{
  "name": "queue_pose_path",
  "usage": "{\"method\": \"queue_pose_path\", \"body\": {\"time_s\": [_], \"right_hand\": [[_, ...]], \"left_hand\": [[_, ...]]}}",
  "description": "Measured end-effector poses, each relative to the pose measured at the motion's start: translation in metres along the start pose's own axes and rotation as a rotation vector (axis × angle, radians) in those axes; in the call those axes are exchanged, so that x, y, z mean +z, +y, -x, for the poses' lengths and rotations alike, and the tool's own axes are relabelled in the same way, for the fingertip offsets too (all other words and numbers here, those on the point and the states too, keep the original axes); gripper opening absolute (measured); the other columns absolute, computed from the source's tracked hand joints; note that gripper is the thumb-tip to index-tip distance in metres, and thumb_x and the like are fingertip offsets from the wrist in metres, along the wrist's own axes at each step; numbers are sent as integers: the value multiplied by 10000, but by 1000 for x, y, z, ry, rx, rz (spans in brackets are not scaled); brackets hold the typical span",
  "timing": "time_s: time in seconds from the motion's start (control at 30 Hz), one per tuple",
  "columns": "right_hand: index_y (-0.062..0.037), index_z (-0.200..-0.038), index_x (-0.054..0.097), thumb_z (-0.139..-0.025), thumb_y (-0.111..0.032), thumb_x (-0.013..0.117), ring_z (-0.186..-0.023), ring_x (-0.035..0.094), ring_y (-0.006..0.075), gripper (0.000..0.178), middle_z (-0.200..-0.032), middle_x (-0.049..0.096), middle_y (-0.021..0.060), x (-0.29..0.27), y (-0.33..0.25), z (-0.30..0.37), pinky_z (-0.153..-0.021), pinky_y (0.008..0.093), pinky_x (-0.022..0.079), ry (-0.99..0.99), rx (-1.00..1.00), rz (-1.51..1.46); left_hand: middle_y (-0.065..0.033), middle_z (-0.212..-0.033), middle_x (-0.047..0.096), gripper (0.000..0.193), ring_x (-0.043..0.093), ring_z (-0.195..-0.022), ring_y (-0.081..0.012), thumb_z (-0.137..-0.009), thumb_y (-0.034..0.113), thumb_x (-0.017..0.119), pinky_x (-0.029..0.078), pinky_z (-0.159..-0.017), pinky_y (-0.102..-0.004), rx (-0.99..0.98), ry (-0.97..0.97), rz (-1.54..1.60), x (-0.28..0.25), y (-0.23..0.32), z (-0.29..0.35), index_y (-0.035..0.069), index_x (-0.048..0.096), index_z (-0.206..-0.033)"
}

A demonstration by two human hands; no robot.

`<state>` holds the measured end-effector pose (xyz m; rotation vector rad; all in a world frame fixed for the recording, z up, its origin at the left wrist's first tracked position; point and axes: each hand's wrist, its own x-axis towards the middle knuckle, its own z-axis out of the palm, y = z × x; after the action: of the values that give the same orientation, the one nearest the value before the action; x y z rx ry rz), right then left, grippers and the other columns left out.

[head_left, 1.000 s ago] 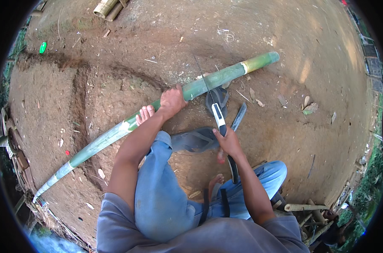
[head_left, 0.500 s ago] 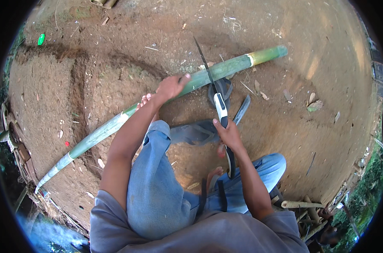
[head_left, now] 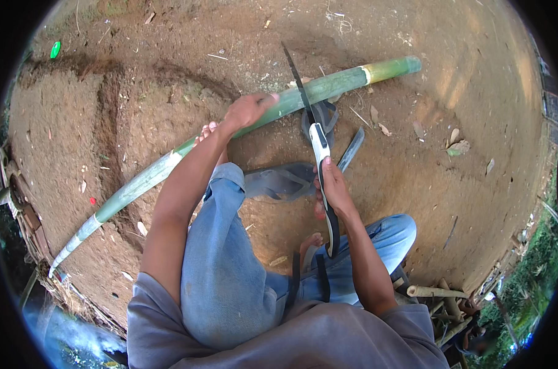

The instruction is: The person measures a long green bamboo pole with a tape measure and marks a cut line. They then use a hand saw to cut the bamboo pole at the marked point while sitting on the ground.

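Observation:
A long green bamboo pole [head_left: 140, 181] lies slantwise on the ground, thick at the upper right and tapering to the lower left. My left hand [head_left: 247, 114] presses down around it, left of the saw. In my right hand [head_left: 334, 184] is the white and black handle of a hand saw [head_left: 319, 142]. Its dark, narrow blade crosses the pole's thick part, with the tip beyond the far side; how deep it sits I cannot tell. A bare foot's toes [head_left: 206, 131] show against the pole, beneath my left forearm.
Grey sandals [head_left: 285, 181] lie on the dirt between my legs and below the pole. Beside the saw handle is a narrow grey blade-like piece [head_left: 351, 150]. Dry leaves [head_left: 458, 147] are scattered right. Cut bamboo pieces [head_left: 437, 292] lie at lower right, a green object [head_left: 55, 49] at upper left.
The whole scene sits slightly higher in the view. My right thumb has shifted from the handle's left side to its right. My left hand stays on the bamboo pole.

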<state>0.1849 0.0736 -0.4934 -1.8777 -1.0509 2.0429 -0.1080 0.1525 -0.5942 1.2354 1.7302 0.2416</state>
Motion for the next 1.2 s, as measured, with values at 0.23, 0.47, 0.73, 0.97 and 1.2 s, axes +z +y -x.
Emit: {"method": "queue_pose_path", "body": {"time_s": [0.23,0.47,0.73,0.97,1.2], "right_hand": [[-29,-1013,578,-1074,-516,377,-548,535,130,531,-660,521,45,-2,2,23,-497,340,418,-14,-59,171],[-9,-952,572,-1086,-515,324,-531,521,190,579,-645,507,73,9,24,11,-515,368,418,39,-341,456],[36,-991,519,-1076,-524,325,-846,596,559,599,-825,615,346,10,17,14,-735,590,431,-13,-316,522],[44,-985,521,-1076,-527,313,-830,586,571,614,-800,609,346,7,15,15,-735,601,425,-24,-296,555],[27,-948,548,-1091,-492,291,-824,557,524,597,-828,583,308,14,3,3,-735,526,429,-6,-271,531]], "left_hand": [[-297,-1051,682,537,644,-1039,-473,-1026,472,397,477,-947,-522,25,206,-3,3,-11,0,44,720,-1054],[-239,-1051,703,474,677,-983,-423,-1033,377,380,493,-932,-519,15,462,-265,38,26,20,18,689,-1009],[-214,-998,717,453,693,-948,-383,-1022,360,392,505,-907,-503,-32,454,-417,41,27,19,14,680,-977],[-217,-987,718,454,695,-945,-382,-1018,365,396,504,-900,-506,-23,470,-430,43,25,17,16,682,-967],[-230,-993,717,464,695,-935,-393,-1013,364,388,499,-906,-512,-63,421,-394,38,30,16,8,684,-978]]}}
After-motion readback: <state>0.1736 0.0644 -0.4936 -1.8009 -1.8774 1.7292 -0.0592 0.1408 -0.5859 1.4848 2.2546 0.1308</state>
